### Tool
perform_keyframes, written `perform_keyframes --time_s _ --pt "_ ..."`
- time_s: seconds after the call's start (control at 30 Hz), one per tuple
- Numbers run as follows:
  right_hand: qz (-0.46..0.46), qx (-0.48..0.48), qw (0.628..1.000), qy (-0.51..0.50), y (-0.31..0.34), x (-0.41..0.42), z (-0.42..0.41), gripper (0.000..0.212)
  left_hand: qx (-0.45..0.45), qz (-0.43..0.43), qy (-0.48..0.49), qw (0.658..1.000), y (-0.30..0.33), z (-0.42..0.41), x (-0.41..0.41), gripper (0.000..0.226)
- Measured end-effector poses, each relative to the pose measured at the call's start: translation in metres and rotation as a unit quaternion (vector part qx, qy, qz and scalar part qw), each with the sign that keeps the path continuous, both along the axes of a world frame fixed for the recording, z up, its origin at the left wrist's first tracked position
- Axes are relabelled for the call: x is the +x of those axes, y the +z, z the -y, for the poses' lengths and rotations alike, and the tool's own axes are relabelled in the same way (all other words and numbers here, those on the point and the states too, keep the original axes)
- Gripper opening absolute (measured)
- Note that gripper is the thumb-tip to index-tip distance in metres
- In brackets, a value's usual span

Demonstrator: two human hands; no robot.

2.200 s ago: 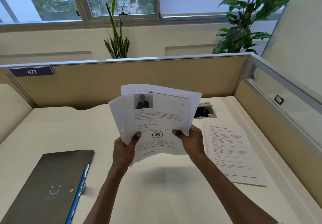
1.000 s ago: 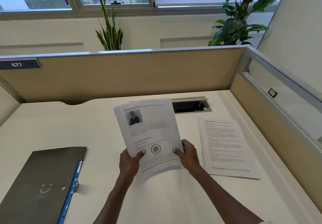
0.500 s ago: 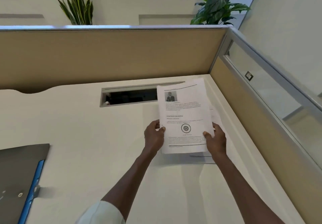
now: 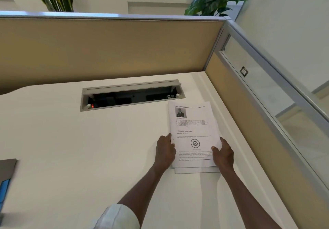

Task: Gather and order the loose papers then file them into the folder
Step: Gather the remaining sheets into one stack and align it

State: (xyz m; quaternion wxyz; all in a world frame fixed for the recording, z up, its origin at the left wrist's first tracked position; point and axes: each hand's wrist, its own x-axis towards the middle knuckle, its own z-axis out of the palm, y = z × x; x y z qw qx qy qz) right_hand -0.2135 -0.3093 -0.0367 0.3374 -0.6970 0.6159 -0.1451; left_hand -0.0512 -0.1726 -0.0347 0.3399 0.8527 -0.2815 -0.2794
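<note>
While the printed sheets (image 4: 193, 132) lie stacked on the tabletop (image 4: 89, 148), their side edges are held between the left hand (image 4: 165, 151) and right hand (image 4: 223, 154); light, floppy and slippery, they are best gripped there.

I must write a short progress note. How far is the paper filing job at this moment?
Gathering looks nearly done: the papers lie as one stack on the desk, though a lower sheet's edge pokes out at the near end. In hand: the left hand and right hand hold the stack's side edges, seemingly squaring it. Left: filing. The folder sits at the far left edge, apart from the papers.
</note>
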Motion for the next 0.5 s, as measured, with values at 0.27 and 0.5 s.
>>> perform_keyframes --time_s 0.27,0.5 --pt "-0.133 -0.028 0.991 0.009 -0.003 0.006 0.010 0.058 0.016 -0.008 0.009 1.000 0.010 0.003 -0.011 0.009" --pt "-0.134 0.016 0.990 0.042 -0.004 0.020 0.001 0.063 0.085 0.008 0.033 0.996 0.015 -0.002 -0.015 0.034"
